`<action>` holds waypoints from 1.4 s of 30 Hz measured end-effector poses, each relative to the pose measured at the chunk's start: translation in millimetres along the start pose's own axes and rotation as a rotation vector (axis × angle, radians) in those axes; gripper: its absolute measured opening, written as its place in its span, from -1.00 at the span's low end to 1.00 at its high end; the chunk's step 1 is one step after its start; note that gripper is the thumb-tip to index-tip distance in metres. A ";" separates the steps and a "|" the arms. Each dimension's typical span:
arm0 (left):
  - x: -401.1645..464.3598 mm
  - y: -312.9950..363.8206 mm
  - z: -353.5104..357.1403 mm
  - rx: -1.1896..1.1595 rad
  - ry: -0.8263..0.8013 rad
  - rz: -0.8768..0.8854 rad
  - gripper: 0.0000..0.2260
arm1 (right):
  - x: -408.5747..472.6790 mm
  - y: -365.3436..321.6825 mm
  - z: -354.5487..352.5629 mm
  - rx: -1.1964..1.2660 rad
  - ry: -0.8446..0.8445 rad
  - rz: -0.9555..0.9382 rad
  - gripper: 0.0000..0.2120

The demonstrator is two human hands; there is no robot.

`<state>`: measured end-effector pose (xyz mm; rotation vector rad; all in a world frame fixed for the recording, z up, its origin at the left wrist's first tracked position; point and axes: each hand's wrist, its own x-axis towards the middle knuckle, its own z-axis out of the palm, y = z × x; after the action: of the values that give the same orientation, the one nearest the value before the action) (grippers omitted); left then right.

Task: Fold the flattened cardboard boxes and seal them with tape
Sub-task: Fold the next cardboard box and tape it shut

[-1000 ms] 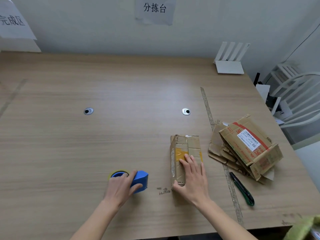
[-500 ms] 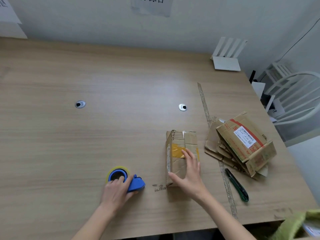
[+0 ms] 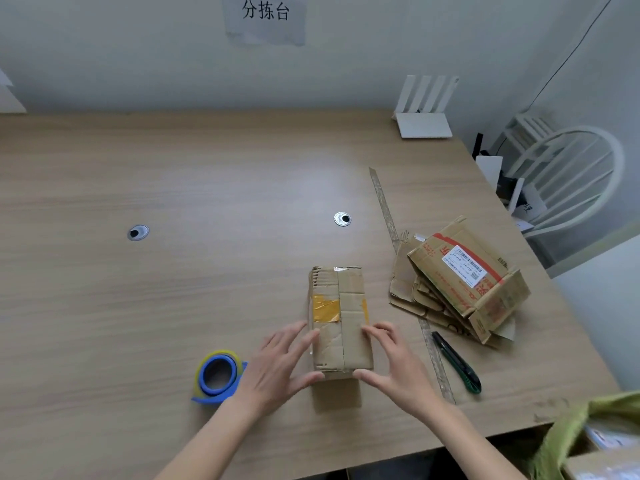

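Both hands — left [image 3: 277, 368], right [image 3: 398, 368] — flank the small brown folded cardboard box [image 3: 341, 320] near the wooden bench's [image 3: 173, 306] near edge, fingers spread and touching its sides; blue tape dispenser [image 3: 218, 375] lies left.

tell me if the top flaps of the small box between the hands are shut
Shut: the small box has both top flaps lying flat, meeting at a centre seam.

A small parcel-sorting room — a paper sign [image 3: 265, 16] on the bare wall reads "分拣台", sorting table. Below it a wide wooden worktop [image 3: 173, 188] carries used shipping cartons [image 3: 460, 282], a tape dispenser [image 3: 218, 375] and a box cutter [image 3: 457, 363].
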<state>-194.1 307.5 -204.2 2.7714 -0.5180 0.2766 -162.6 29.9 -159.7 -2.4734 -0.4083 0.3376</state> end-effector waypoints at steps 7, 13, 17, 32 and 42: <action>15.1 16.1 16.9 -0.133 -0.024 0.036 -0.48 | 4.9 35.5 17.4 -0.059 -0.096 -0.103 -0.16; 18.3 15.3 18.1 -0.145 -0.030 0.042 -0.48 | 20.6 45.7 11.3 -0.132 -0.151 -0.215 -0.14; 19.9 16.1 15.7 -0.146 -0.053 0.030 -0.47 | 39.4 44.5 -5.4 -0.119 -0.275 -0.268 -0.13; 24.9 21.5 5.0 -0.171 -0.107 -0.019 -0.46 | 17.6 36.8 -1.7 0.271 -0.251 -0.077 -0.17; 37.3 32.4 -6.7 -0.586 -0.134 -0.552 -0.38 | 41.2 -9.2 -18.5 0.218 -0.134 0.188 -0.08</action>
<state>-173.1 269.0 -180.4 2.2406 0.1402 -0.1678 -120.5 42.4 -145.6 -2.2867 -0.1813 0.5960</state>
